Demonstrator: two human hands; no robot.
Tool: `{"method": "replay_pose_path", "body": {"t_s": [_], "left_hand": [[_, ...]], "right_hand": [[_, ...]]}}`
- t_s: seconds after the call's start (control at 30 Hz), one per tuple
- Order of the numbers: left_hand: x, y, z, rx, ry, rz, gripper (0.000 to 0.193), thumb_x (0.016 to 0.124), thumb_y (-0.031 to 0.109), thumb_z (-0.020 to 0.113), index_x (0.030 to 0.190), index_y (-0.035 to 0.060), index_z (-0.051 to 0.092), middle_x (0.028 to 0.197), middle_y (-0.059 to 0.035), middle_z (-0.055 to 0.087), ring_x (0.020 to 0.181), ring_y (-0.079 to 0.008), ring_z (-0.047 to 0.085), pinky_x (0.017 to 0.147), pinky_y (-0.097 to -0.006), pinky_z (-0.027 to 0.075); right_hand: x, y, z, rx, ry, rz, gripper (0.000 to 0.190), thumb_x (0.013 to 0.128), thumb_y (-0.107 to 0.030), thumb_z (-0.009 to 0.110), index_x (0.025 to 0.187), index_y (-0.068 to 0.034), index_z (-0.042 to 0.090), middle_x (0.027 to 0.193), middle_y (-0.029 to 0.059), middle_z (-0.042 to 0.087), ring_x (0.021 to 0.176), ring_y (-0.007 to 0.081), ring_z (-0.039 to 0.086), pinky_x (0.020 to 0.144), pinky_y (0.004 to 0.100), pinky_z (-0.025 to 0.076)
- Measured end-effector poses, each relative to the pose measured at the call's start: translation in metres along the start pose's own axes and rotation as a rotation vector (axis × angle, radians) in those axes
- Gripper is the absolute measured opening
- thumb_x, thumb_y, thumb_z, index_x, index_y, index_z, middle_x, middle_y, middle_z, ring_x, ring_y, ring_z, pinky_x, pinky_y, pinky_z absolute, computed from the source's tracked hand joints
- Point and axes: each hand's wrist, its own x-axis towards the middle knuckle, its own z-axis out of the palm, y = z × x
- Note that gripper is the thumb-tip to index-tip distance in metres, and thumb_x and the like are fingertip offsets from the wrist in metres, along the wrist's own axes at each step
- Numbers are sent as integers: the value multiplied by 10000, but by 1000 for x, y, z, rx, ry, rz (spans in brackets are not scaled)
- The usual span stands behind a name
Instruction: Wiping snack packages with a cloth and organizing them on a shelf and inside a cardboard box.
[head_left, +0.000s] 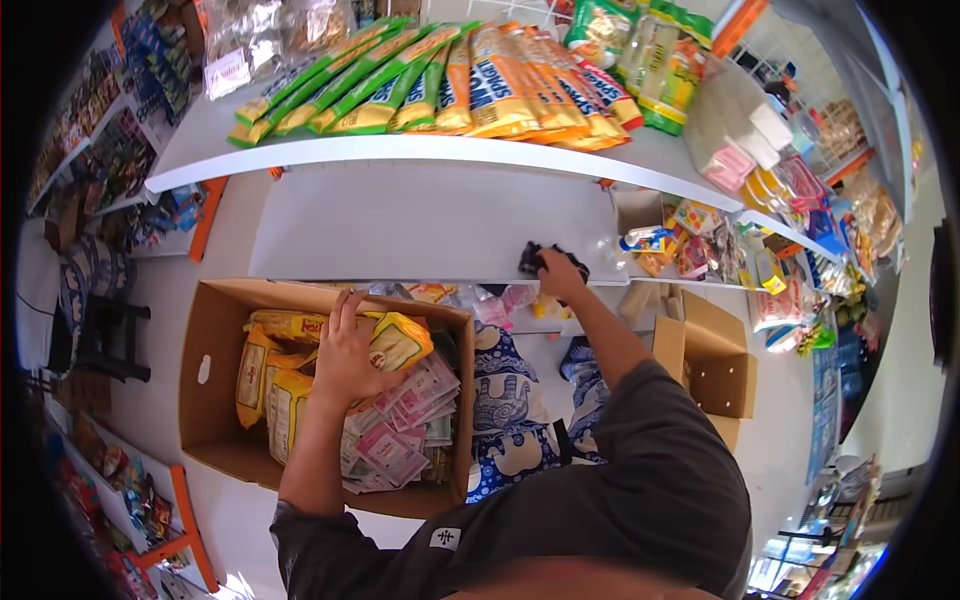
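Observation:
A dark, bunched cloth (532, 259) is pressed against the front part of the grey metal shelf (420, 217), with my right hand (562, 277) closed over it. My left hand (349, 356) is over a cardboard box (217, 405), palm down, fingers stretched out. Its fingertips overlap the box's far rim; whether they touch it I cannot tell. Inside the box, yellow plastic packets (289, 409) stand around and partly under that hand. Flat pink-and-white sachets (397, 450) lie loosely piled in the box's right half.
Above, a shelf holds green and orange spaghetti packs (495, 90) behind its white front edge (450, 148). Small goods and a small open carton (637, 212) occupy the shelf's right end. An open cardboard box (716, 375) stands on the floor at right; a dark stool (112, 337) is at left.

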Motion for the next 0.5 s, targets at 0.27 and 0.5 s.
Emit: {"method": "replay_pose_path", "body": {"t_s": [0.27,0.5], "left_hand": [[-12,15,5,65,-94,-45,852,610,536,796,1224,-10,569,1501,-247,368,1300,-420,467,1007,-521,441],[-18,26,-18,40,-172,-273,807,626,462,812,1233,13,525,1087,-251,661,1034,-400,639,856,-454,523]], "right_hand": [[-122,-9,-43,441,242,57,426,835,-42,531,1260,-26,533,1133,236,619,1065,411,594,953,422,461],[-202,20,-115,1455,338,615,375,893,-209,529,1234,-69,595,1128,132,675,1008,314,660,904,424,512]]}}
